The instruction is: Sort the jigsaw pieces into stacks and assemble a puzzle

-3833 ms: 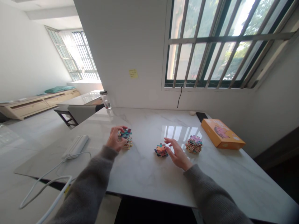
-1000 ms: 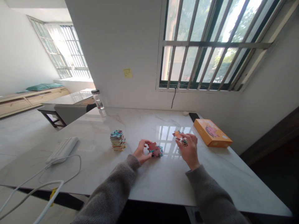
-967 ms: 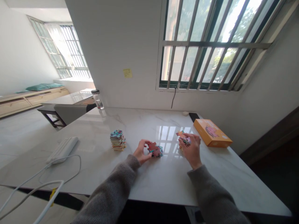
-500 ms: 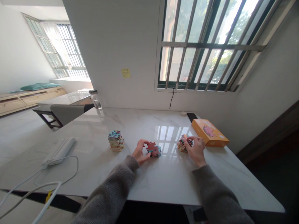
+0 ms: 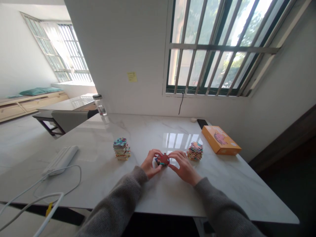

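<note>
Since half a second ago the right hand (image 5: 184, 168) has left the stack of puzzle pieces at right and come to the centre of the frame, where the left hand (image 5: 150, 164) already was; the red piece (image 5: 163, 159) lies between the two hands, just below the middle of the frame, over a few darker pieces that peep out at its left and lower edges; the left thumb and fingers curve round its left side, and the right thumb and fingers, parted in a similar curve, meet its right side; I cannot tell whether either hand is pinching it firmly or only steadying it; the right stack (image 5: 195, 151) stands near the right hand, towards the upper right of it, with a pale piece on top; the left stack (image 5: 121, 149) stands alone, left of the centre and apart from the left hand, with a blue piece uppermost; the orange box (image 5: 221, 140) lies at the right of the frame, top face up, with a pink picture on it, and its inside cannot be seen; the clear bottle (image 5: 99, 105) stands upright left of the centre, dark cap on, its contents too small to make out.
</note>
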A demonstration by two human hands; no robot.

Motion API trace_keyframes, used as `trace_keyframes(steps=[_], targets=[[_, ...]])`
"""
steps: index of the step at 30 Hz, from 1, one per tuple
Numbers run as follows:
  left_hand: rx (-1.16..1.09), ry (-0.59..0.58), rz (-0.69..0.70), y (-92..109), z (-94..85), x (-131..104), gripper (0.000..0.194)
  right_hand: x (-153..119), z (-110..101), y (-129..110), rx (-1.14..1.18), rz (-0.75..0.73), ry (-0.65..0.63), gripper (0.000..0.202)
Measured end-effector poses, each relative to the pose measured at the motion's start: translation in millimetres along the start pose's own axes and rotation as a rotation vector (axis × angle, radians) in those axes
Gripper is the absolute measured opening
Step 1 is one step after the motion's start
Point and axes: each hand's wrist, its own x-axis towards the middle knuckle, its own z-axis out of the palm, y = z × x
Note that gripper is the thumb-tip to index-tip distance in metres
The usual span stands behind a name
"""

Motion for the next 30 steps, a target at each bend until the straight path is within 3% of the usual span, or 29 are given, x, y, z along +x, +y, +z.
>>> trace_keyframes(steps=[6,10,15,18,22,30], targets=[[-0.116,-0.017,0.000,-1.9,0.4,-0.5,0.042,0.3,-1.7,-0.5,0.093,-0.002,0.015,0.035],[-0.001,-0.006,-0.010,-3.4,-1.7,-0.9,0.051,0.9,-3.8,1.9,0.035,0.016,0.065,0.030],[0.267,0.005,-0.028,-10.6,-0.5,-3.3,0.046,-7.0,-29.3,35.2,-0.273,0.299,0.412,0.024],[0.339,-0.019,-0.060,-17.0,2.4,-6.2,0.044,-17.0,-45.5,61.6,-0.456,0.495,0.497,0.029],[0.391,-0.051,-0.105,-22.8,4.2,-9.3,0.043,-26.4,-51.5,79.6,-0.538,0.584,0.449,0.031],[0.413,-0.090,-0.117,-22.1,2.0,-10.1,0.039,-27.1,-48.8,81.5,-0.546,0.602,0.379,0.026]])
